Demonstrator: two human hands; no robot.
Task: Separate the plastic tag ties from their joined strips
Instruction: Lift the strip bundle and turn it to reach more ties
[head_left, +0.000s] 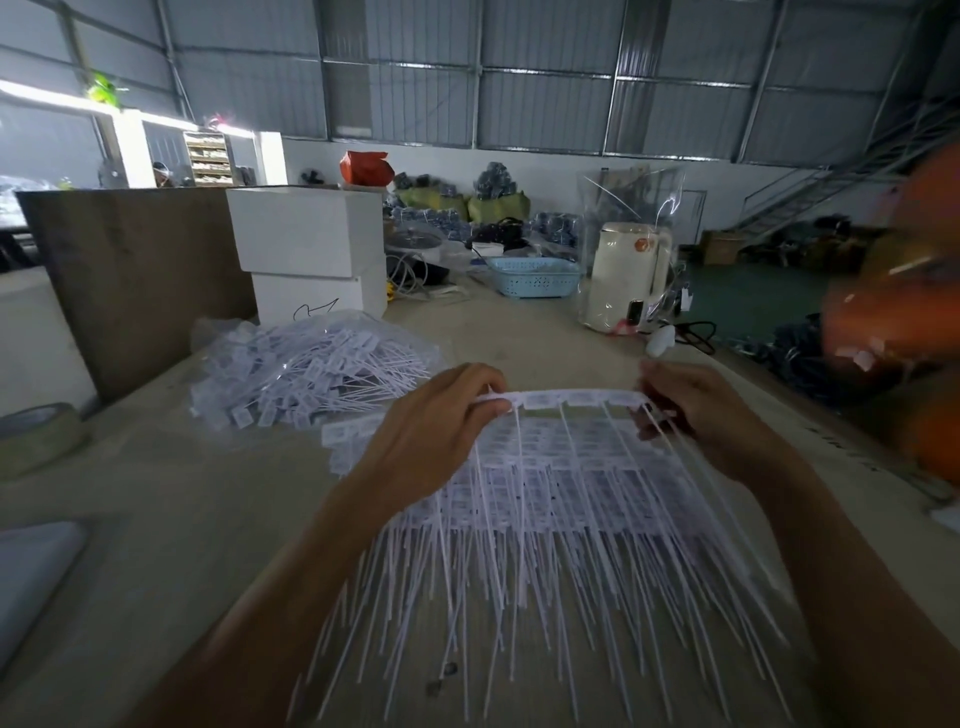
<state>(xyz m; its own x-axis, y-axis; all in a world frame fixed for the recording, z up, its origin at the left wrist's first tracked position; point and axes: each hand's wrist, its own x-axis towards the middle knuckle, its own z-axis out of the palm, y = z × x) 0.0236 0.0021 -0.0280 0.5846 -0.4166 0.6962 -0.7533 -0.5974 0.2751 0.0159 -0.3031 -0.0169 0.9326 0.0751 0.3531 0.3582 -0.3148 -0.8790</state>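
A joined strip of white plastic tag ties (576, 400) is held up over the middle of the surface (156, 519), its row of small rectangular tag heads running left to right and its thin tails hanging toward the near edge. The left hand (441, 421) grips the strip's left end, fingers (483, 410) curled over the top of the tag heads. The right hand (696, 410) holds the strip's right end, its fingers curled round the last tie there and pinching it. Beneath the hands lies a stack of further joined strips (545, 499), tag heads toward the far side and long tails fanned out toward the near edge. To the far left of it sits a loose pile of separated ties (306, 379), partly lying on clear plastic. Two white boxes (311, 249) are stacked behind that pile, beside a brown board (135, 280) standing upright. A roll of tape (36, 436) lies at the left edge. Farther back on the surface are a light blue basket (535, 278) and a cream-coloured kettle (626, 275) in a clear wrapper. At the right edge a blurred person in orange (904, 291) leans in.
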